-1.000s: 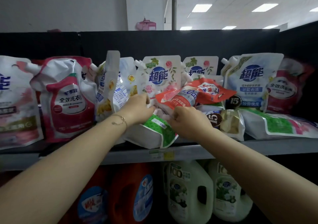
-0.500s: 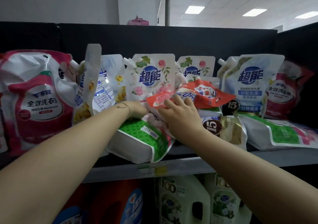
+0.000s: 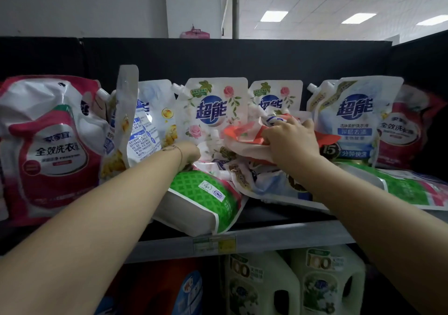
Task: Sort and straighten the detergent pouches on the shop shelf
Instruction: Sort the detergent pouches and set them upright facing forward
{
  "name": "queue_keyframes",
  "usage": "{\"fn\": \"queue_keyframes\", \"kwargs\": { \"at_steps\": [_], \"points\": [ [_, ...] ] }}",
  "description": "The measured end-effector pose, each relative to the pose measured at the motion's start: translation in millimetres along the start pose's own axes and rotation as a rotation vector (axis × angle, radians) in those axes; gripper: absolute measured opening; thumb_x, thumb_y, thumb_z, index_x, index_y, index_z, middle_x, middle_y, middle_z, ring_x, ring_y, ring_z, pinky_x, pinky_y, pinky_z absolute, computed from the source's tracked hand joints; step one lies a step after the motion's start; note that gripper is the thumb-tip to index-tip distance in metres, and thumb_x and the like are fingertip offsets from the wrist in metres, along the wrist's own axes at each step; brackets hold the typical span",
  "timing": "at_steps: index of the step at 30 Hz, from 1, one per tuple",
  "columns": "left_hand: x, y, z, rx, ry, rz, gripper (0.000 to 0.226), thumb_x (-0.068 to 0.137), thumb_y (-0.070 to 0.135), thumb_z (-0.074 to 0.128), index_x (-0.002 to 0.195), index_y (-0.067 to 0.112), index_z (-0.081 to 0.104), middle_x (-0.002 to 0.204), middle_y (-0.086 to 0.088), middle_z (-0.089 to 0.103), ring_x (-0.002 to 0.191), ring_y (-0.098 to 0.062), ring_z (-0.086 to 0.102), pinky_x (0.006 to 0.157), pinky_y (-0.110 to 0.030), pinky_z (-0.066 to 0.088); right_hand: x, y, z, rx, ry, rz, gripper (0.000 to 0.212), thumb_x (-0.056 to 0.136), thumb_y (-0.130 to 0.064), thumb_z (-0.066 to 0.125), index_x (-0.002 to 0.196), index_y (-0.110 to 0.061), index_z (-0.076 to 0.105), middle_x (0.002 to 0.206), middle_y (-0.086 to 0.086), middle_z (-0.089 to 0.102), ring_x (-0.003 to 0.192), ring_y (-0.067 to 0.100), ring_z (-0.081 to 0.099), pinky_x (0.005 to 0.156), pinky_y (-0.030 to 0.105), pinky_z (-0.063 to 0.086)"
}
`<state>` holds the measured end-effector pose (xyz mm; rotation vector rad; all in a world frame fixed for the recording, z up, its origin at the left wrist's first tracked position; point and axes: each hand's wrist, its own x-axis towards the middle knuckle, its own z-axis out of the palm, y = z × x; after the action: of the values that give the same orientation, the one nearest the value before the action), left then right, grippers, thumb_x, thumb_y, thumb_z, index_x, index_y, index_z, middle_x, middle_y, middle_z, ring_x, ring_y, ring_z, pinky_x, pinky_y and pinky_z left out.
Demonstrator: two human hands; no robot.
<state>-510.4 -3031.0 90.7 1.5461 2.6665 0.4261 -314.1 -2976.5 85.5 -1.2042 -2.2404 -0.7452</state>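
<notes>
Head view showed both bare arms reaching up to a crowded shop shelf of detergent pouches. Far to the left of the left hand's fingers stood a large red-and-white pouch, upright and rumpled. Nearer those fingers a narrow pouch stood edge-on, and just behind it was a blue-and-yellow pouch.

The left hand, with a thin bracelet at the wrist, was pushed in among the packs. Its fingers were hidden in the heap, so whether they were spread or gripping could not be told. Directly below that hand a green-checked pouch lay on its side, its end jutting past the shelf lip. Behind and above the hidden fingers a white floral pouch stood upright, with a second floral pouch beyond it, partly covered.

Between the two hands sat the orange-red pouch, crumpled, on top of the heap of toppled packs. The right hand gripped it, with the fingers curled close together over its far edge and the thumb against its near side.

Just right of those fingers stood a blue spouted pouch, then a red pouch. Below the right wrist a green-and-pink pouch lay flat. Under the shelf stood pale green jugs.
</notes>
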Motion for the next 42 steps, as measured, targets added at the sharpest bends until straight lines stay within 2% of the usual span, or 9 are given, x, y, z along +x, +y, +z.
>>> {"fn": "queue_keyframes", "kwargs": {
  "at_steps": [5,9,11,15,18,23,28,35,42],
  "points": [
    [11.2,-1.6,1.3,-0.292,0.195,-0.09,0.016,0.099,0.016,0.047,0.086,0.006,0.051,0.103,-0.014,0.051,0.089,-0.023,0.048,0.076,-0.029,0.041,-15.2,-4.8,3.4,-0.061,0.025,-0.164,0.039,0.091,-0.013,0.055,0.129,-0.019,0.052,0.141,0.006,0.043,0.131,0.027,0.037,0.108,0.05,0.026],
    [11.8,7.9,-9.1,-0.707,0.336,-0.13,0.022,0.093,0.017,0.056,0.111,0.004,0.055,0.116,-0.014,0.059,0.099,-0.026,0.058,0.082,-0.029,0.048,-16.8,-21.7,11.2,-0.005,-0.008,-0.35,0.084,0.089,-0.013,0.06,0.153,-0.022,0.007,0.16,0.007,0.01,0.144,0.026,0.019,0.115,0.046,0.021],
    [6.4,12.9,-16.5,-0.857,0.389,-0.137,0.035,0.089,0.014,0.06,0.121,0.001,0.053,0.122,-0.014,0.058,0.104,-0.029,0.059,0.09,-0.036,0.052,-16.6,-24.4,13.2,0.007,-0.034,-0.382,0.084,0.093,-0.023,0.054,0.153,-0.027,-0.004,0.161,0.002,0.012,0.144,0.022,0.022,0.114,0.046,0.019],
    [-0.3,16.1,-28.4,-0.901,0.522,-0.104,0.031,0.09,0.014,0.058,0.118,-0.001,0.057,0.121,-0.013,0.059,0.102,-0.032,0.062,0.084,-0.033,0.052,-16.3,-21.9,10.6,0.039,-0.039,-0.341,0.06,0.098,-0.033,0.037,0.153,-0.024,0.013,0.159,-0.004,0.017,0.139,0.02,0.03,0.106,0.045,0.028],
    [-14.4,19.0,-39.3,-0.832,0.694,-0.031,0.019,0.093,0.019,0.057,0.087,0.002,0.061,0.099,-0.016,0.064,0.097,-0.031,0.062,0.073,-0.031,0.044,-12.1,-22.8,7.9,0.045,-0.075,-0.289,0.055,0.096,-0.035,0.044,0.147,-0.023,0.03,0.156,-0.005,0.024,0.136,0.019,0.035,0.104,0.047,0.029],
    [-31.6,24.8,-45.8,-0.903,0.89,0.04,0.032,0.097,0.02,0.051,0.067,0.014,0.041,0.079,-0.001,0.053,0.079,-0.017,0.049,0.067,-0.02,0.032,-10.7,-28.7,8.8,0.049,-0.134,-0.271,0.057,0.09,-0.029,0.052,0.144,-0.022,0.037,0.153,-0.003,0.031,0.135,0.02,0.036,0.105,0.051,0.027],
    [-30.7,26.0,-27.8,-1.094,0.965,0.004,0.017,0.099,0.019,0.044,0.086,0.009,0.047,0.091,-0.005,0.055,0.082,-0.015,0.051,0.067,-0.021,0.04,-11.8,-34.0,6.0,0.099,-0.193,-0.25,0.059,0.089,-0.035,0.05,0.145,-0.022,0.034,0.15,0.002,0.034,0.133,0.024,0.035,0.106,0.055,0.023],
    [-23.2,17.4,-8.0,-1.326,0.906,-0.004,0.018,0.099,0.025,0.042,0.085,0.014,0.043,0.085,-0.006,0.056,0.071,-0.014,0.053,0.061,-0.026,0.046,-45.5,-76.9,-13.1,0.121,-0.098,-0.385,0.097,0.066,-0.091,0.038,0.112,-0.009,0.06,0.115,0.007,0.059,0.111,0.029,0.05,0.096,0.046,0.034],
    [-40.6,17.3,-19.8,-1.16,0.924,-0.035,0.017,0.1,0.021,0.044,0.088,0.008,0.046,0.087,-0.002,0.053,0.065,-0.003,0.045,0.047,-0.007,0.041,-52.8,-106.6,1.9,0.259,-0.046,-0.219,0.072,0.08,-0.066,0.058,0.116,-0.004,0.048,0.11,0.011,0.054,0.102,0.028,0.055,0.084,0.04,0.04]
  ]
}}
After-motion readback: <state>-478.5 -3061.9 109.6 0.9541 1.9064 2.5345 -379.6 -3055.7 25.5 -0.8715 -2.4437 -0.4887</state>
